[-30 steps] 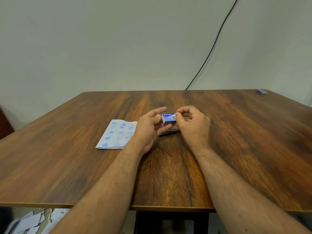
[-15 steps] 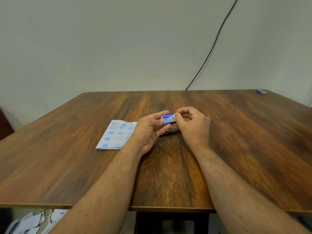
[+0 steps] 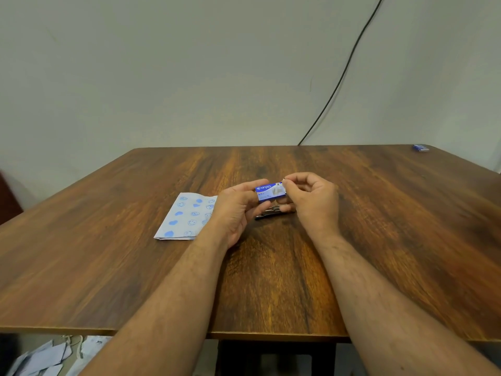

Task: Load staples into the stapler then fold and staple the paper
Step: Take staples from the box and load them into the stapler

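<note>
A small blue and white staple box (image 3: 270, 191) is held just above the table's middle. My left hand (image 3: 235, 210) grips its left end between thumb and fingers. My right hand (image 3: 311, 200) pinches its right end with fingertips closed. Directly beneath the box, a dark metal stapler (image 3: 272, 212) lies flat on the wooden table (image 3: 271, 280), mostly hidden by both hands. A folded white paper (image 3: 187, 217) printed with blue hearts and smileys lies on the table just left of my left hand.
A second small blue box (image 3: 420, 148) rests at the table's far right corner. A black cable (image 3: 344, 71) runs down the wall behind the table. Scraps of paper (image 3: 46, 359) lie on the floor at the lower left.
The staple box has turned slightly so its printed face shows more fully. My left thumb has slid along its left end. Both hands stay over the stapler.
</note>
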`<state>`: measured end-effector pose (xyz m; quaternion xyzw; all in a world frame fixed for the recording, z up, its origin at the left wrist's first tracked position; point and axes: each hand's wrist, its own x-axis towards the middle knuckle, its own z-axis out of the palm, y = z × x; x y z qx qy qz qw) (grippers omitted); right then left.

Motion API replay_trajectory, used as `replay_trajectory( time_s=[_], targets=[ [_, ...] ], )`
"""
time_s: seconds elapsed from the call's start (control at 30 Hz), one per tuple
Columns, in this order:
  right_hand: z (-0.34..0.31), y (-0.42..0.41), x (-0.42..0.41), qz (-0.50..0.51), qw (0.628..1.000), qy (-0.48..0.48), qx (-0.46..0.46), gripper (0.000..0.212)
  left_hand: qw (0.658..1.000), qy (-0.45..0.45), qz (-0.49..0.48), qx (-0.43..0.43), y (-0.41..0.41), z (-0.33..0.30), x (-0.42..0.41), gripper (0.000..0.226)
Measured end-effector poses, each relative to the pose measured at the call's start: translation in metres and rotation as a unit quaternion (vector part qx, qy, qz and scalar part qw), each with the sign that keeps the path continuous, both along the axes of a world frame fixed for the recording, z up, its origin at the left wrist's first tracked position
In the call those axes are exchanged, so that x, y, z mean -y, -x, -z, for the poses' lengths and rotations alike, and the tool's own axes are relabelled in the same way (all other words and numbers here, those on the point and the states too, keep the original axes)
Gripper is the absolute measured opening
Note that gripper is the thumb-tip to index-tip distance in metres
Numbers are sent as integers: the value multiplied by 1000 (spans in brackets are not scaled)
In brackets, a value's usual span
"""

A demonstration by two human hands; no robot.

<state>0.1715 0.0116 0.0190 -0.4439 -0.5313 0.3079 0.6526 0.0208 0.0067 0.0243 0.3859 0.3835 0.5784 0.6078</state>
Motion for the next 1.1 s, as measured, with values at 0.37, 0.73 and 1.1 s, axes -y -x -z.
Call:
replay_trajectory(
  time_s=[0.37,0.73,1.1],
  targets=[
    [1,1,-4,-37,998,40,-24,6,970,-148,-43,-187,-4,10,-1,43],
    [0,0,-6,13,998,36,-46,7,974,-125,-77,-175,1,9,-8,33],
    [2,3,-7,0,997,40,-64,5,986,-100,-110,-74,-3,4,-5,46]
  ],
)
